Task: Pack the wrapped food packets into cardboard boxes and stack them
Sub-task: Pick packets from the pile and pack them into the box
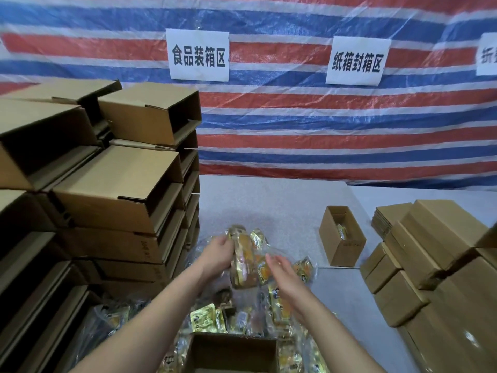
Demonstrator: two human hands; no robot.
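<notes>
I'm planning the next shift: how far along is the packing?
Done: closed brown cardboard boxes stacked at right. In hand: left hand grips a bunch of gold-wrapped packets; right hand open beside it. Left: loose packets, open-ended boxes stacked at left.

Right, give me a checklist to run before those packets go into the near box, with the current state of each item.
1. Left hand has a firm hold on the bunch of packets: ok, fingers curl round it.
2. Right hand supports the bunch: not ok, fingers are straight beside it.
3. Near box is open at the top: ok.
4. Near box is empty: cannot tell, its floor is out of view.
5. More packets are within reach: ok, a loose pile lies between the arms.
6. Far box is full: cannot tell, only one packet shows inside.
</notes>
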